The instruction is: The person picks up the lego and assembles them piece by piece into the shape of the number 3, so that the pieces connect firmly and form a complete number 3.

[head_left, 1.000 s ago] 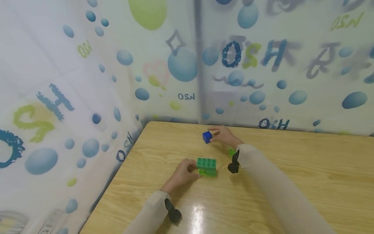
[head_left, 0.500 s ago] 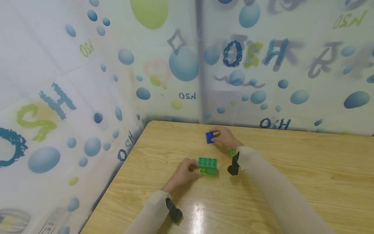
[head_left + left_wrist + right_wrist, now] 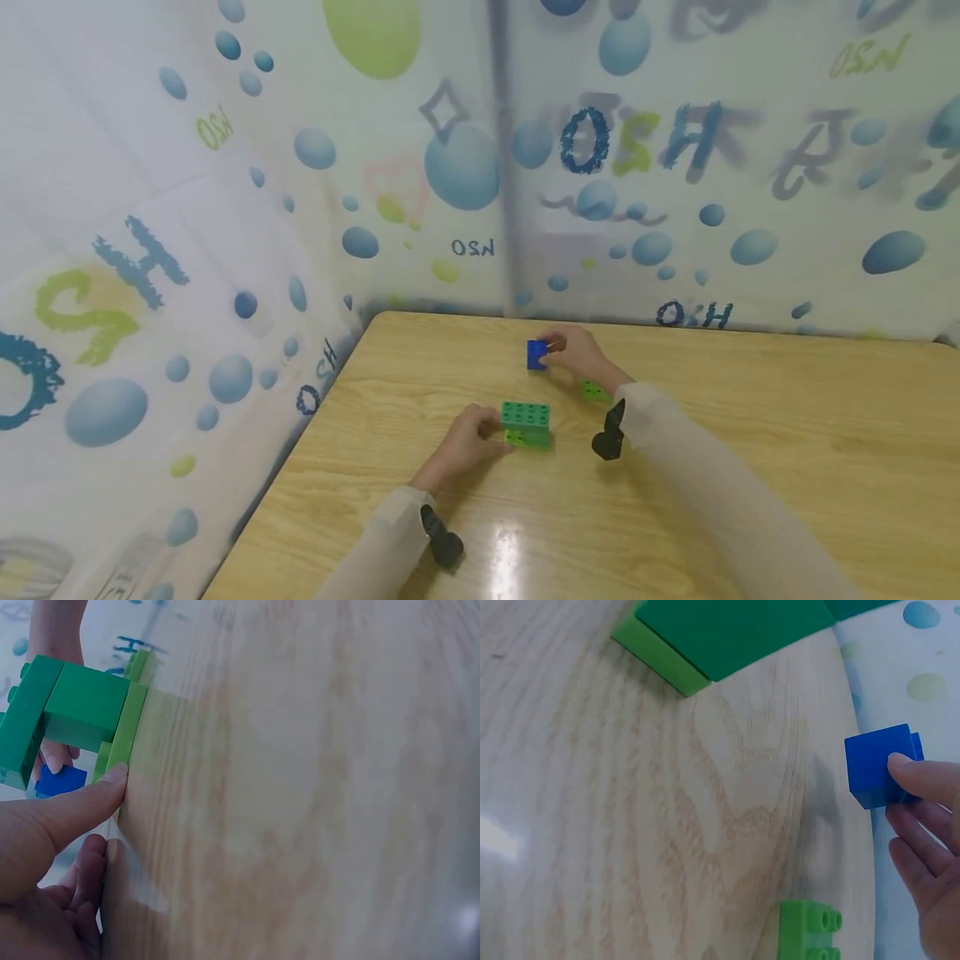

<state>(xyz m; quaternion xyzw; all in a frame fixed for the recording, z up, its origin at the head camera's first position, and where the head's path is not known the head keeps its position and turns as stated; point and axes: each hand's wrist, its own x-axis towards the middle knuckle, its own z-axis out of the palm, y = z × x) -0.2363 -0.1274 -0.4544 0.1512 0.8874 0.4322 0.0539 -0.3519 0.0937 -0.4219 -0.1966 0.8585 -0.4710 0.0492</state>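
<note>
A stack of toy building bricks stands on the table: a studded green brick (image 3: 525, 414) on top, a green block (image 3: 88, 705) beneath it, and a flat light green brick (image 3: 129, 729) at the bottom. My left hand (image 3: 468, 442) holds the stack at its left end; in the left wrist view the thumb lies against the light green brick, while the index finger is mostly hidden. Farther back, my right hand (image 3: 577, 350) pinches a small blue brick (image 3: 879, 766) between thumb and fingers. In the right wrist view the blue brick appears raised off the table.
Another light green studded brick (image 3: 595, 391) lies on the wooden table (image 3: 675, 467), near the right wrist. Behind the table and along its left side hangs a patterned curtain (image 3: 405, 167). Each wrist wears a black strap device (image 3: 609, 442).
The blue brick has turned in my right hand, so its studs face the camera more now. My left hand and the green stack keep their place.
</note>
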